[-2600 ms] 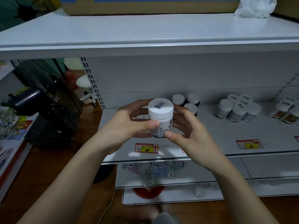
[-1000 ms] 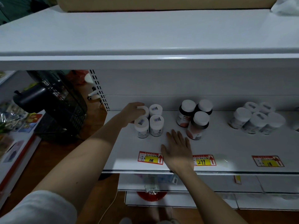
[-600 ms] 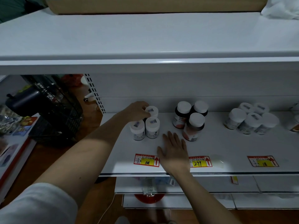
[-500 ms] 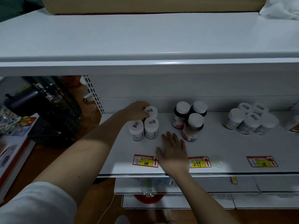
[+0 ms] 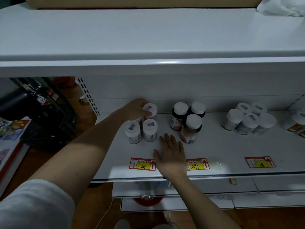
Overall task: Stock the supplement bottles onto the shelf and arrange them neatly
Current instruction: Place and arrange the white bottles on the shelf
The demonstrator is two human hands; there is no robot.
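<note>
Bottle gripped by left hand

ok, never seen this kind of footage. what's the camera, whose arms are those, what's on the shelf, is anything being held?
There is no machine here: a person wears one wide-angle camera on the head, looking forward and down, so the arms are their own. The left hand reaches to the back of the white metal shelf and has its grip on a small white-capped white bottle in the back row. Two matching bottles stand in front of it. The right hand lies flat and open on the shelf, holding nothing. To the right stand three dark white-capped bottles, then a cluster of pale jars. Red-and-yellow price tags line the front edge.
</note>
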